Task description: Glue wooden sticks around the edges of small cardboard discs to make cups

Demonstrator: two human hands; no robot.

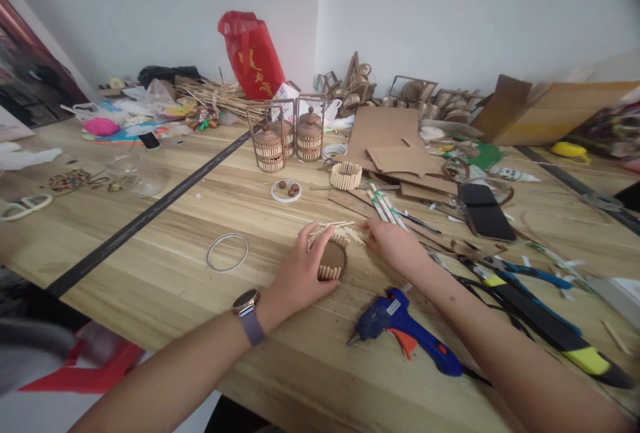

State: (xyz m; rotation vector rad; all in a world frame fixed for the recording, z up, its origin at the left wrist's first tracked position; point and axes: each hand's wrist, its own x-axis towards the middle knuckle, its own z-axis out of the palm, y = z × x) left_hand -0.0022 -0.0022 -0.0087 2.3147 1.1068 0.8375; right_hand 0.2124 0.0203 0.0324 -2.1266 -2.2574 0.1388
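Note:
My left hand (300,266), with a watch on the wrist, curls around a small round basket (339,256). The basket has a brown cardboard base and a wall of short wooden sticks standing along its edge; my fingers cover its left side. Just beyond it lies a loose pile of short wooden sticks (354,235). My right hand (393,243) is at that pile, its fingertips pinched together, and what is between them is too small to make out. A blue glue gun (400,323) with an orange trigger lies on the table between my forearms.
A finished stick ring (346,176), lidded stick baskets (310,133) and cardboard sheets (385,130) stand farther back. At the right are a phone (486,212), blue-handled pliers (537,274) and a black-yellow tool (545,326). A white ring (227,252) lies left of the basket.

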